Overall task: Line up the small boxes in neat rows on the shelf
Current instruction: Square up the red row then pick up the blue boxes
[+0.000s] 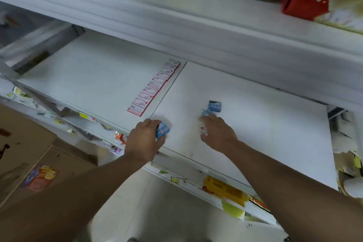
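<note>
White laminate shelf [255, 124] carries everything. Nearest, the left hand [144, 141] grips a small blue cardboard box [163, 129] at the front edge; the right hand [218, 131] curls round a white-and-red box [203, 129]. Just beyond lie two loose blue boxes [213, 108], and farther left a straight row of white-and-red boxes [155, 86].

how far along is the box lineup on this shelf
Done: one neat row of red-and-white boxes runs along the shelf seam. In hand: the left hand grips a blue box; the right hand rests over a red-and-white box. Left: two loose blue boxes lie askew beyond the right hand, with no blue row yet.
</note>
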Demonstrator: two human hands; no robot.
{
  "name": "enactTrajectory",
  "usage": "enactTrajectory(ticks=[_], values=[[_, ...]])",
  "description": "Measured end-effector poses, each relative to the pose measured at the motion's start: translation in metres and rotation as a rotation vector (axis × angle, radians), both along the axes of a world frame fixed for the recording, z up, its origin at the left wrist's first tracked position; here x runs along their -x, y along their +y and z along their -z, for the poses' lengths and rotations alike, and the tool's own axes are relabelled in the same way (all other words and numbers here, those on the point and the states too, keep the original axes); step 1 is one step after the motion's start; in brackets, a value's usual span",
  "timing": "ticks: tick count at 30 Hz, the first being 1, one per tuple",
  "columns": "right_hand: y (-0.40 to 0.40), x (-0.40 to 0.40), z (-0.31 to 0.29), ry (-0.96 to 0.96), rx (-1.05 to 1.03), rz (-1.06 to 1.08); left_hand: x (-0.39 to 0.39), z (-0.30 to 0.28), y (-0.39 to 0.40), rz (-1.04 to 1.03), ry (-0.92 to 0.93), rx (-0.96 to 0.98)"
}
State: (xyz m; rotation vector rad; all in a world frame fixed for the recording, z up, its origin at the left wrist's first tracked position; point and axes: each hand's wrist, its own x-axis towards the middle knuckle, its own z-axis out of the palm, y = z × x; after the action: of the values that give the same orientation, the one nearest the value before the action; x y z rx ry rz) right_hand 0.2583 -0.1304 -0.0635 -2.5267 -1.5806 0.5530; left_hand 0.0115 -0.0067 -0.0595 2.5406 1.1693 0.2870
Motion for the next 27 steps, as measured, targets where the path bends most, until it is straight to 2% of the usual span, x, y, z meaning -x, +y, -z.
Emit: enactTrajectory(ticks=[9,16,21,27], values=[[0.019,0.019,0.02,-0.309,0.103,0.013,0.066,0.019,0.015,-0.039,-0.014,0.059],[0.01,0.036,0.001,-0.254,0.102,0.079,0.092,0.007,0.037,0.039,-0.081,0.051],[0.006,0.054,-0.039,-0.231,0.003,0.236,0.096,-0.026,0.066,0.112,-0.1,-0.015],[-0.009,0.087,-0.099,-0.272,-0.06,0.299,0.093,-0.07,0.084,0.237,-0.158,-0.051]])
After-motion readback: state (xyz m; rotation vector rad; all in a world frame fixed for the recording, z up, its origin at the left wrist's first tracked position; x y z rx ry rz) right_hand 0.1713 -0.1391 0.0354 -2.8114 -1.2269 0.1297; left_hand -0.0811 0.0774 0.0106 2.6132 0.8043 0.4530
